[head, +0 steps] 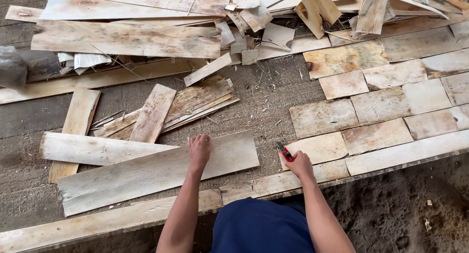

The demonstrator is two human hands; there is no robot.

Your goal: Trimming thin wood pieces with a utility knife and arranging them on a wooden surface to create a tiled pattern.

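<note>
My left hand flat, fingers spread, pressing long veneer strip on mat. My right hand clamped on red knife. Positioning step; next needs blade brought to strip.

The scene is viewed from a single camera worn on the head, aimed steeply downward and slightly forward over a dark matted work surface. The person's own forearms are seen entering from the bottom edge, so the near field is covered at arm's reach. The far edge of the frame is filled by a heap of pale thin wooden veneer strips. No second view is provided, so nothing is shared.
</note>
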